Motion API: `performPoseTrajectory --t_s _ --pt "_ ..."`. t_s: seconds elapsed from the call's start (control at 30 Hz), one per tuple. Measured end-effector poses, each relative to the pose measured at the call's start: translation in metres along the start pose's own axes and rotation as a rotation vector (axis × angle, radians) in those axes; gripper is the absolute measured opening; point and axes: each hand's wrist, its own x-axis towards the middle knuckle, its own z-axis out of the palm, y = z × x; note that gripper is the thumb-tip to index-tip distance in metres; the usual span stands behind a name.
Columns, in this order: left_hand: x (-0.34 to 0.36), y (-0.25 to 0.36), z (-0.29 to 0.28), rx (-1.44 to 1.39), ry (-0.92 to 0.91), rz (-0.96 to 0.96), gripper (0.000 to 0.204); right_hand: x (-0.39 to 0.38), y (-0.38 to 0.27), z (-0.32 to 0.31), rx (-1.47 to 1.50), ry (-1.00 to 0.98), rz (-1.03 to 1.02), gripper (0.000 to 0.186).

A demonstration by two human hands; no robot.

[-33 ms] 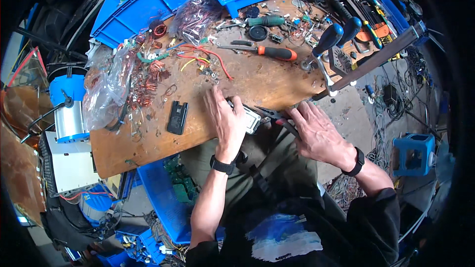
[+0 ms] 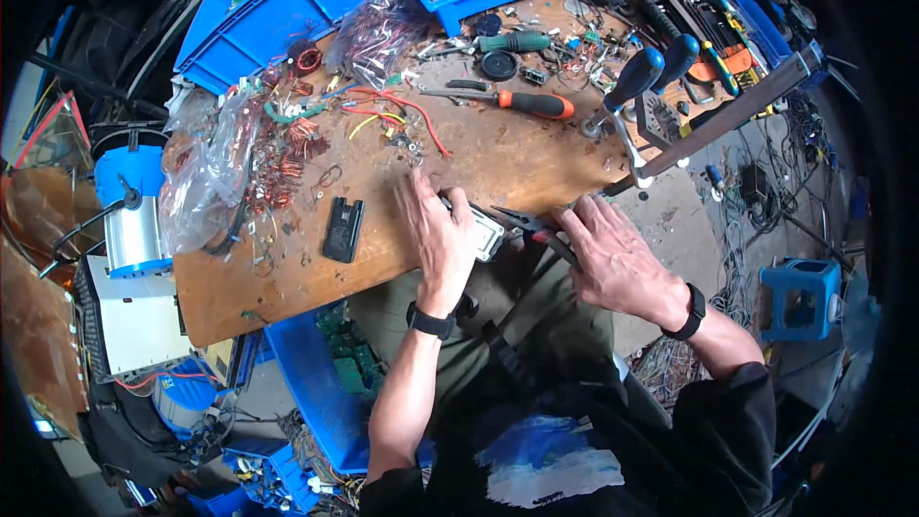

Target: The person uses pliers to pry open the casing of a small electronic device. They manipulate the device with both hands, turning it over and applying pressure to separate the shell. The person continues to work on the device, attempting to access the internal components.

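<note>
Although two pictures are given, the head view is the only one, and between them I can make out no real change: both hands, the tool and the loose parts keep their places, so the work stands at the same point as an instant ago.

In this view the left hand (image 2: 433, 237) has its fingers closed around a small pale-faced device (image 2: 489, 234), which sits at the front edge of the worktop (image 2: 517, 161), partly hidden by that hand. The right hand (image 2: 615, 254) grips a pair of long-nosed pliers (image 2: 528, 223), its fingers curled over the handles. The nose of the pliers points left, across the upper right corner of the device; whether metal meets casing, or how far the jaws are parted, I cannot tell.

Left of the left hand, a black plastic piece (image 2: 343, 229) lies flat and apart from both hands. Beyond the hands are a red wire (image 2: 433, 123), a screwdriver with an orange and black handle (image 2: 536, 103) and, farther back, a green-handled screwdriver (image 2: 515, 41). Copper coils (image 2: 285, 172) are heaped on the left, beside a clear plastic bag (image 2: 206, 172).
</note>
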Motion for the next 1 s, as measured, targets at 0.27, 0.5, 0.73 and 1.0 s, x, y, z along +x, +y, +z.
performPoseTrajectory --t_s 0.27,0.5,0.73,1.0 --pt "-0.002 -0.009 0.004 0.026 0.0 0.061 0.038 0.009 0.003 -0.009 -0.071 -0.075 -0.04 0.06" --pt "-0.006 -0.014 0.002 0.095 -0.033 0.112 0.052 0.008 -0.004 -0.018 -0.057 -0.163 -0.028 0.064" --pt "-0.001 -0.011 -0.004 -0.062 -0.116 0.06 0.047 0.014 -0.01 -0.023 -0.025 -0.282 0.046 0.059" --pt "0.005 -0.009 -0.011 -0.115 -0.113 0.161 0.037 0.022 -0.016 -0.014 -0.133 -0.343 0.002 0.048"
